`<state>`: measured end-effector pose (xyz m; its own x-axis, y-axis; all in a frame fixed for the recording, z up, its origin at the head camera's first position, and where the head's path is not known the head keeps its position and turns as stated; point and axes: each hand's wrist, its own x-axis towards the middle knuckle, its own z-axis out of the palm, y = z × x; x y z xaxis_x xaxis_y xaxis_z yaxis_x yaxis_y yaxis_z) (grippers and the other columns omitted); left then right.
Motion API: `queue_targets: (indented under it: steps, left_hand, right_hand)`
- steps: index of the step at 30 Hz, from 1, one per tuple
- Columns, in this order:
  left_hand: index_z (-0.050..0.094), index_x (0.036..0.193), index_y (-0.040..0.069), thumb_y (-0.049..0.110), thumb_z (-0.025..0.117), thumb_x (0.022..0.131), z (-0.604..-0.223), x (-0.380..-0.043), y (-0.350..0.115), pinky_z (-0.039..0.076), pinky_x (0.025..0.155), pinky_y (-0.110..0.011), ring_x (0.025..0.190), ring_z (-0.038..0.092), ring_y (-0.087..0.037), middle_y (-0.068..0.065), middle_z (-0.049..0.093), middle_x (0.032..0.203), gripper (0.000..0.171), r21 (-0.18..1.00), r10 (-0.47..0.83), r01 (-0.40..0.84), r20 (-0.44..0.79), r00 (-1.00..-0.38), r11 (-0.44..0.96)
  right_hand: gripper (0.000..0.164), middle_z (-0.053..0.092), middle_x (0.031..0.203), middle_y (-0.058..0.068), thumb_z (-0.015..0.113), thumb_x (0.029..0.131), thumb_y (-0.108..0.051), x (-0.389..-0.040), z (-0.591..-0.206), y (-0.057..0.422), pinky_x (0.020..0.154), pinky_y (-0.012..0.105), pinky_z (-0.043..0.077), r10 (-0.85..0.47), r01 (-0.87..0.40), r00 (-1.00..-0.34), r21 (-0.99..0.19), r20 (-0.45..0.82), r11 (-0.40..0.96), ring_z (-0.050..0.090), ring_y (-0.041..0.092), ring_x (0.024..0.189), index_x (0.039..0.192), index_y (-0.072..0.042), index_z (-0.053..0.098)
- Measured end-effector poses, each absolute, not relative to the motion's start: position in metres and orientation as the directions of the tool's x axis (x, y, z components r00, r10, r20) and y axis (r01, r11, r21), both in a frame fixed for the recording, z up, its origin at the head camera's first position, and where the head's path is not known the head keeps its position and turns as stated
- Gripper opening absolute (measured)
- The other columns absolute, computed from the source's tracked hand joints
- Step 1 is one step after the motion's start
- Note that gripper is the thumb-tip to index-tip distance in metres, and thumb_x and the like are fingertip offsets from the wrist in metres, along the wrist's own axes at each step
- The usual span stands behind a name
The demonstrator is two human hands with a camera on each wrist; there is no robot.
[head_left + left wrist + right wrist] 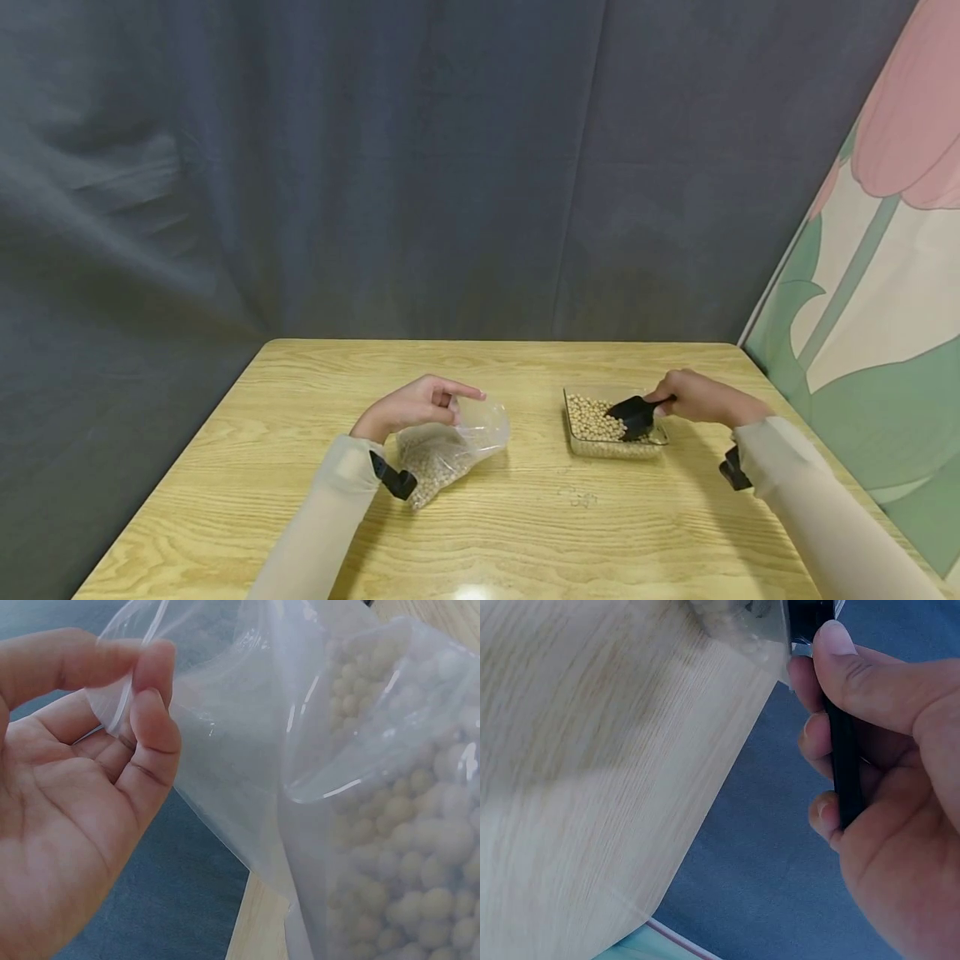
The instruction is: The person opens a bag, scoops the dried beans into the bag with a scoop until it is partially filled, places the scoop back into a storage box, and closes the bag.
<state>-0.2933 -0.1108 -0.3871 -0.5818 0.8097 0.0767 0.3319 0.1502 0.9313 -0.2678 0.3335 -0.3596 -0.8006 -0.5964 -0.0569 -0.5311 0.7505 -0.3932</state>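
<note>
At the left of the table, a clear plastic zip bag (438, 467) of pale round beans, which look like soybeans, lies tilted with its mouth toward the right. My left hand (411, 407) pinches the rim of this bag between thumb and fingers; the left wrist view shows the zip strip at the fingertips (156, 720). On the right stands a clear rectangular container (611, 451) with the same kind of beans (592, 417). My right hand (701, 397) grips the handle of a small black scoop (636, 417), whose blade dips into the beans. How full the blade is, I cannot tell.
The wooden table (300, 517) has a dark curtain (420, 167) behind it and a flower-painted panel (885, 333) along the right side. A faint grey mark (579, 498) shows on the tabletop in front of the container.
</note>
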Motion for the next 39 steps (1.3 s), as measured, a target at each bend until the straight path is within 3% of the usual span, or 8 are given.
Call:
queue_targets:
  steps: [11,14,16,19,22,28,33,39]
  left_hand:
    - [0.048,0.136,-0.009,-0.010,0.054,0.087,-0.388,-0.293,-0.112,0.048,0.065,-0.030,0.065,0.058,-0.012,-0.014,0.064,0.073,0.049,0.928,0.810,0.337,0.073,-0.582,0.158]
    - [0.048,0.136,-0.009,-0.010,0.054,0.087,-0.389,-0.293,-0.112,0.048,0.065,-0.030,0.065,0.057,-0.012,-0.014,0.063,0.073,0.049,0.930,0.809,0.332,0.071,-0.583,0.158]
    - [0.048,0.136,-0.009,-0.011,0.054,0.087,-0.389,-0.293,-0.112,0.047,0.065,-0.029,0.064,0.056,-0.010,-0.012,0.063,0.072,0.049,0.930,0.810,0.334,0.074,-0.582,0.155]
    - [0.048,0.136,-0.010,-0.011,0.053,0.087,-0.389,-0.293,-0.112,0.047,0.065,-0.028,0.064,0.056,-0.009,-0.010,0.064,0.072,0.049,0.930,0.810,0.335,0.078,-0.581,0.151]
    - [0.047,0.135,-0.011,-0.011,0.053,0.088,-0.390,-0.293,-0.111,0.047,0.064,-0.027,0.063,0.056,-0.007,-0.010,0.064,0.072,0.048,0.929,0.812,0.342,0.087,-0.577,0.143]
    - [0.046,0.136,-0.011,-0.011,0.053,0.088,-0.391,-0.293,-0.111,0.046,0.064,-0.027,0.062,0.055,-0.005,-0.008,0.063,0.071,0.049,0.932,0.815,0.336,0.087,-0.572,0.137]
    - [0.045,0.136,-0.012,-0.010,0.054,0.087,-0.391,-0.294,-0.110,0.048,0.065,-0.027,0.064,0.057,-0.006,-0.006,0.064,0.072,0.049,0.932,0.816,0.335,0.083,-0.572,0.139]
    - [0.046,0.136,-0.012,-0.012,0.053,0.087,-0.391,-0.293,-0.109,0.047,0.064,-0.027,0.064,0.057,-0.007,-0.014,0.063,0.072,0.049,0.932,0.815,0.333,0.079,-0.573,0.144]
  right_hand:
    - [0.024,0.067,0.100,0.031,0.061,0.084,0.010,-0.267,-0.358,0.323,0.057,0.022,0.036,-0.621,-0.583,-0.784,-0.347,0.001,0.735,0.023,0.001,0.051,0.107,0.013,0.067]
    - [0.023,0.070,0.077,0.020,0.061,0.083,0.012,-0.267,-0.358,0.321,0.057,0.022,0.035,-0.630,-0.603,-0.776,-0.324,0.025,0.729,0.019,0.001,0.050,0.105,0.013,0.069]
    - [0.023,0.059,0.059,0.006,0.060,0.082,0.013,-0.267,-0.358,0.320,0.057,0.023,0.035,-0.631,-0.609,-0.774,-0.318,0.039,0.727,0.016,0.001,0.050,0.103,0.012,0.070]
    - [0.024,0.047,0.054,-0.006,0.059,0.083,0.014,-0.268,-0.358,0.318,0.057,0.023,0.035,-0.626,-0.605,-0.779,-0.318,0.043,0.730,0.014,0.001,0.049,0.103,0.011,0.070]
    - [0.026,0.054,0.056,0.001,0.057,0.083,0.016,-0.268,-0.359,0.317,0.055,0.022,0.034,-0.602,-0.571,-0.798,-0.346,0.023,0.744,0.013,0.003,0.049,0.106,0.012,0.069]
    - [0.026,0.069,0.085,0.027,0.057,0.083,0.015,-0.267,-0.364,0.319,0.056,0.024,0.036,-0.599,-0.563,-0.801,-0.360,0.015,0.744,0.013,0.004,0.049,0.107,0.015,0.066]
    - [0.025,0.059,0.056,0.008,0.058,0.084,0.013,-0.266,-0.367,0.319,0.057,0.024,0.037,-0.606,-0.567,-0.795,-0.379,0.021,0.731,0.013,0.002,0.049,0.108,0.015,0.065]
    - [0.025,0.046,0.052,-0.004,0.058,0.085,0.014,-0.265,-0.366,0.316,0.059,0.026,0.037,-0.604,-0.571,-0.796,-0.381,0.040,0.727,0.011,0.003,0.050,0.108,0.013,0.066]
